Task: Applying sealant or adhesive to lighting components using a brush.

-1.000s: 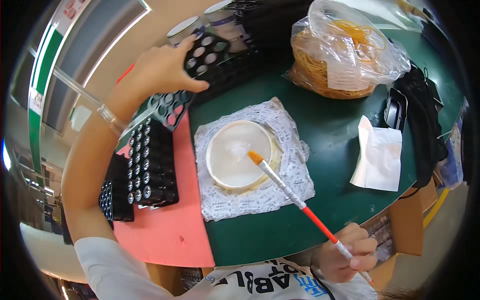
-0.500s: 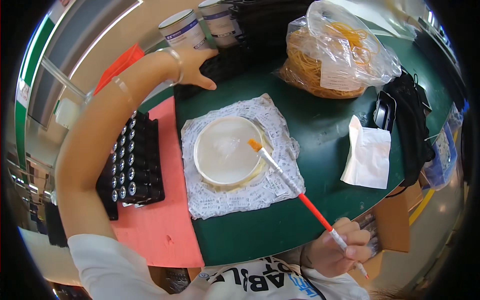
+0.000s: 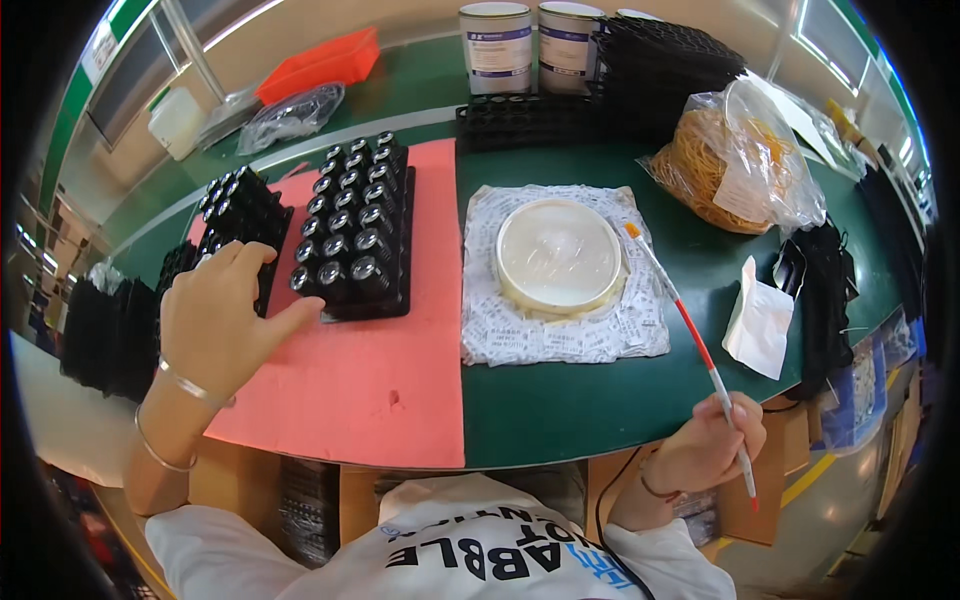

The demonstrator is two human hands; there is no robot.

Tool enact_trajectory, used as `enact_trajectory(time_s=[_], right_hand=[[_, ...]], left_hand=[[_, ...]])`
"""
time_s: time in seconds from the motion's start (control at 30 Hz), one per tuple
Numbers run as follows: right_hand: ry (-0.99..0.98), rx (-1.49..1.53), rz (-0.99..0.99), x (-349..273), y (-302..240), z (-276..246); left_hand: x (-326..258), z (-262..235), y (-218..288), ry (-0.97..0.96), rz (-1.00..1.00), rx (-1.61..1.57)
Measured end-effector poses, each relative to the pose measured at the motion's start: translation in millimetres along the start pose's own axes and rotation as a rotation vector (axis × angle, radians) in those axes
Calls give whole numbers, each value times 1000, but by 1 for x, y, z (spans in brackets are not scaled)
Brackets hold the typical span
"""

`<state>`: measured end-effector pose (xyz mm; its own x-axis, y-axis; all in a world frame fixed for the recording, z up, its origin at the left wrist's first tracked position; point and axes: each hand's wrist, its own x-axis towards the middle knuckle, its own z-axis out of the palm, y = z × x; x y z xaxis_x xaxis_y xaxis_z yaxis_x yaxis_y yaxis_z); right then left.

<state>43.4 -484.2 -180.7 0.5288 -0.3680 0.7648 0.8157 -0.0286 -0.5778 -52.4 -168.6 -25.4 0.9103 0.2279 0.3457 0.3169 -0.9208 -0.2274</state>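
On the near left of the green table (image 3: 560, 400), your left hand (image 3: 225, 320) hangs open over the pink foam mat (image 3: 400, 370), fingers spread and gripping nothing. Its thumb reaches toward the near left corner of the black plastic tray filled with round black capped parts (image 3: 355, 245); whether it touches the tray, you cannot tell. A second black tray of the same parts (image 3: 235, 210) lies just beyond your fingertips, to the left of the first.

At the near right edge of the table, your right hand (image 3: 705, 445) is closed around the lower shaft of the long thin brush with a red and white handle (image 3: 690, 335). The brush slants away to the far left, and its orange tip lies at the right rim of the shallow round cream-coloured dish (image 3: 558, 255). That dish sits on a white printed sheet (image 3: 560, 335), well apart from both hands, between them and farther off.

Right of the brush lies a small white paper packet (image 3: 758, 320). Far right sits a clear plastic bag of tan rubber bands (image 3: 735, 160), and two white cans (image 3: 530, 45) stand at the far edge.
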Motion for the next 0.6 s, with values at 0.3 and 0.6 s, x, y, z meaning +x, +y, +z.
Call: enact_trajectory(time_s=[0.3,0.6], right_hand=[[-179,-5,-87,15,-10,0],[-419,-198,-231,34,-23,9]], left_hand=[[-11,57,-21,212,-11,-340],[-18,66,-19,333,10,-568]])
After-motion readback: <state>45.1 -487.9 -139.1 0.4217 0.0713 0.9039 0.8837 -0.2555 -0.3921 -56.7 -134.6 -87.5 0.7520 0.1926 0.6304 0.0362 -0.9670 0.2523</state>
